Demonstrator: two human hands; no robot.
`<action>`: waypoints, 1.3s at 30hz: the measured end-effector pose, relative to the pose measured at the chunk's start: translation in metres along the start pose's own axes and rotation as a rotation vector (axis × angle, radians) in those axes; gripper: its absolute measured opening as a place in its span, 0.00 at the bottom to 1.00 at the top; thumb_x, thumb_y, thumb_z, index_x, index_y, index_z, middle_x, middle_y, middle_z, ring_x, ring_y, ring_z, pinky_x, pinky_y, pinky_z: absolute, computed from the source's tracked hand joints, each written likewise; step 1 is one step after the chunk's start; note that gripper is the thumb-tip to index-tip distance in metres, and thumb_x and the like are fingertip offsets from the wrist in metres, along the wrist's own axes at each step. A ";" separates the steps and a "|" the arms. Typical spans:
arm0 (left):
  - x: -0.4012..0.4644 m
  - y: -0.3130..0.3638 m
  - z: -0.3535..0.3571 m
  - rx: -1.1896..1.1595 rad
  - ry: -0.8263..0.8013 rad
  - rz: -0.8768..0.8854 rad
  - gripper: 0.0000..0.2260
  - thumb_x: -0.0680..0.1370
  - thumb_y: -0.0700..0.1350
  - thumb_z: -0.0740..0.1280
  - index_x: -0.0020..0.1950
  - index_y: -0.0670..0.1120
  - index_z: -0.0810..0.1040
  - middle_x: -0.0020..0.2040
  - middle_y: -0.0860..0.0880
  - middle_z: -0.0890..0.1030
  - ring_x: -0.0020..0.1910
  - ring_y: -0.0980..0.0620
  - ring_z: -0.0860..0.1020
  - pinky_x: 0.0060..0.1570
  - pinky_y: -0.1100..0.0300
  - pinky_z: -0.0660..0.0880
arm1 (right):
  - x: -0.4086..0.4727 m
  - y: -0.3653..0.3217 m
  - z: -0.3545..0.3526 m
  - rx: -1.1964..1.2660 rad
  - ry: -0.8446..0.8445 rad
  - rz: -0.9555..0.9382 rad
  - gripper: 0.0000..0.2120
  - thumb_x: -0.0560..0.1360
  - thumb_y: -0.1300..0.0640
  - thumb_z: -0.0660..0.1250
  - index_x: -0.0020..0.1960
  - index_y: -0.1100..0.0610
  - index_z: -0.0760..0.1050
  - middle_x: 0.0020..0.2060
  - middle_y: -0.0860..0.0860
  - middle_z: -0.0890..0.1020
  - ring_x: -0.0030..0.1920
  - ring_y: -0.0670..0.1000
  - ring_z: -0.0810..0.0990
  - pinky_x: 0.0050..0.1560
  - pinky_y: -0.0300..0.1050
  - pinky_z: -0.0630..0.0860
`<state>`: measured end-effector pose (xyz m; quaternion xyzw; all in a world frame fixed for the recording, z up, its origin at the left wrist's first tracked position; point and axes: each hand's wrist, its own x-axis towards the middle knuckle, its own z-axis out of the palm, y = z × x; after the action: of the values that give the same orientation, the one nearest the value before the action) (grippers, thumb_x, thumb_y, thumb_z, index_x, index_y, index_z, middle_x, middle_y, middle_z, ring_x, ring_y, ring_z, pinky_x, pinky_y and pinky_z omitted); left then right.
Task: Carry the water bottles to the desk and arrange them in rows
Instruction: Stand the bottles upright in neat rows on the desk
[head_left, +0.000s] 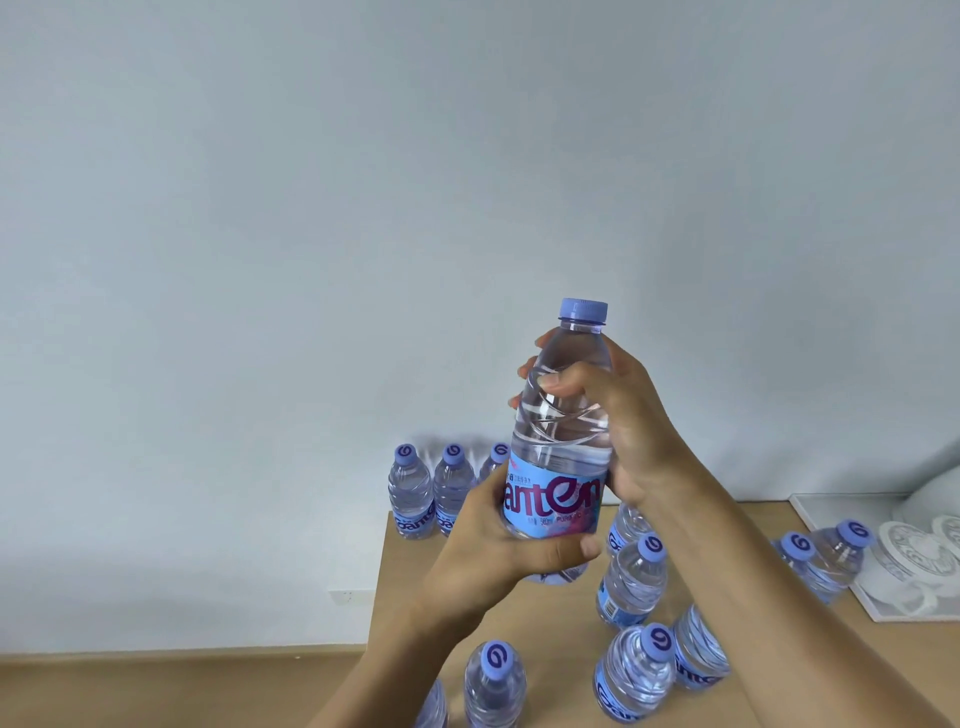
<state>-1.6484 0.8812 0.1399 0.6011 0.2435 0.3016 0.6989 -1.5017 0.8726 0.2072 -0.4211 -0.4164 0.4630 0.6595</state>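
While both hands clamped one water bottle (558, 447) upright above the tabletop (545, 618), the left hand (511, 548) wrapped its label and base and the right hand (613, 415) circled its shoulder. Other bottles (631, 582) stood scattered just below, with three more (431, 491) along the wall. Lowered carelessly, it risked toppling those neighbours or landing out of line, and the slick plastic might have slipped.
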 end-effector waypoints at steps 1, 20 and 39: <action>-0.001 -0.001 0.000 0.000 0.000 0.000 0.22 0.60 0.43 0.81 0.52 0.47 0.81 0.46 0.45 0.85 0.44 0.50 0.84 0.44 0.62 0.79 | 0.000 0.000 0.000 0.010 -0.019 0.001 0.13 0.60 0.59 0.72 0.44 0.53 0.79 0.40 0.54 0.82 0.41 0.59 0.83 0.42 0.50 0.81; -0.009 -0.026 0.017 0.012 0.184 0.030 0.23 0.64 0.37 0.81 0.55 0.47 0.78 0.45 0.48 0.85 0.42 0.52 0.84 0.38 0.63 0.78 | -0.013 0.020 0.000 -0.241 0.184 -0.065 0.05 0.68 0.55 0.75 0.41 0.52 0.80 0.40 0.49 0.83 0.39 0.50 0.82 0.42 0.44 0.79; -0.011 -0.038 0.018 -0.030 0.102 -0.007 0.18 0.62 0.44 0.81 0.49 0.53 0.82 0.46 0.47 0.86 0.44 0.53 0.84 0.42 0.63 0.79 | -0.012 0.019 -0.019 -0.091 0.035 0.029 0.15 0.68 0.56 0.72 0.54 0.58 0.79 0.48 0.58 0.86 0.47 0.60 0.86 0.45 0.48 0.82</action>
<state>-1.6391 0.8575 0.1051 0.5736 0.2762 0.3328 0.6957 -1.4915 0.8619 0.1817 -0.4647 -0.4194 0.4459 0.6398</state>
